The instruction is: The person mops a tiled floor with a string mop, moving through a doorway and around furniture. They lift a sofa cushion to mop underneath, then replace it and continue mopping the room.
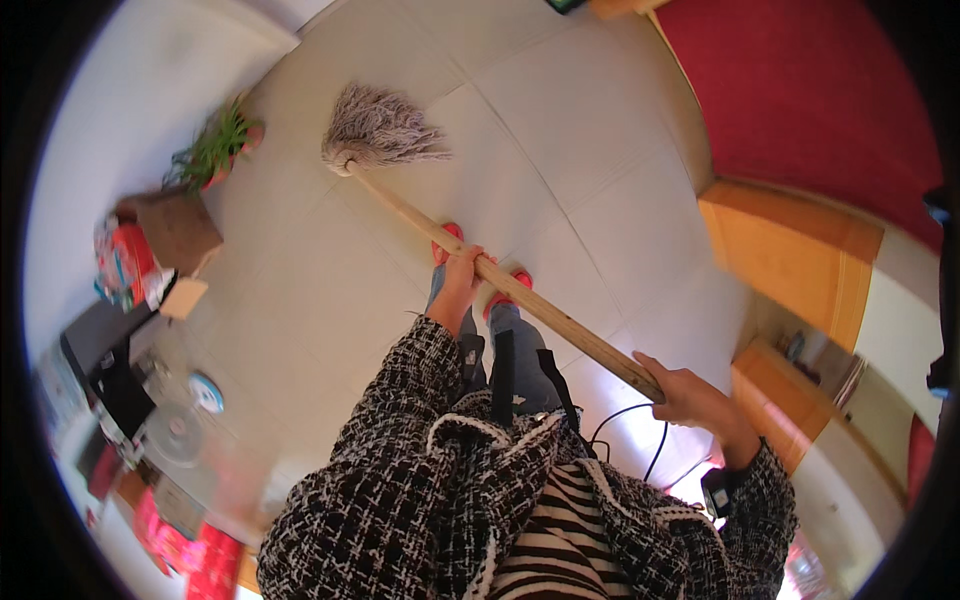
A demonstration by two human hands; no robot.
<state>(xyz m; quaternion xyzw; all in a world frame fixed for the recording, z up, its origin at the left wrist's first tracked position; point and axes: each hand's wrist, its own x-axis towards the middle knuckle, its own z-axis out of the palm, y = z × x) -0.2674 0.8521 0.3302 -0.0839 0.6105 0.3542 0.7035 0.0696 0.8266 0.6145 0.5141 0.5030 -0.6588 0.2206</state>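
A string mop with a long wooden handle point(566, 324) slants across the view in front of me. Its greyish strand head point(382, 129) lies spread on the tiled floor point(540, 127), up and left of my feet. My left hand point(466, 271) is wrapped around the middle of the handle, just above my red shoes point(448, 244). Near the handle's top end, at the right, my right hand point(686, 397) grips it with the thumb laid along the wood. The fingers of my right hand are partly hidden under the palm.
Potted green plants point(217, 146) and a cardboard box point(172, 229) stand along the left wall. Farther down the left are a black case point(112, 337) and a round transparent lid point(174, 433). Wooden furniture point(787, 259) with a red surface point(810, 97) borders the right. A black cable point(626, 411) hangs by my right side.
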